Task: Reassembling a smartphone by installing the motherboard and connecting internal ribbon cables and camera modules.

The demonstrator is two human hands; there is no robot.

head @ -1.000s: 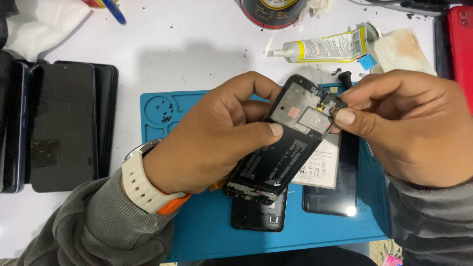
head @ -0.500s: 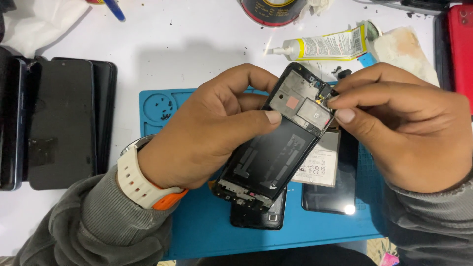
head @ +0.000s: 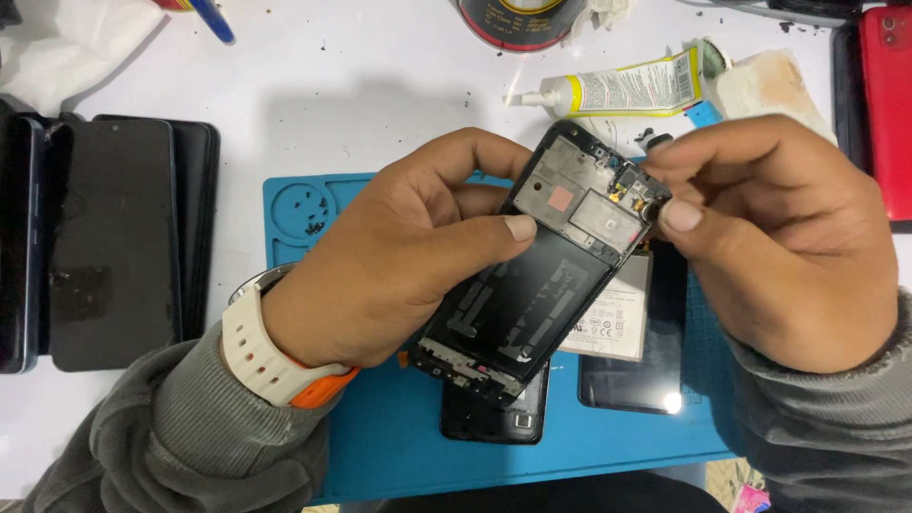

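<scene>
— Gripping what? Left hand [head: 380,275] clamping the opened phone frame [head: 546,261] by its edges, tilted above the blue mat [head: 380,437]; right hand [head: 779,247] pinching narrow on a small part [head: 650,207] at the frame's top corner.

— Risking what?

— Probably tearing or bending that small part if pulling hard, or dropping it among the clutter.

— Counting?

— 1 frame being held, 1 battery [head: 613,318] and 2 dark phone pieces lying under it, 1 glue tube [head: 617,90] on the desk [head: 361,85], 1 red phone [head: 888,104] lying at right.
</scene>
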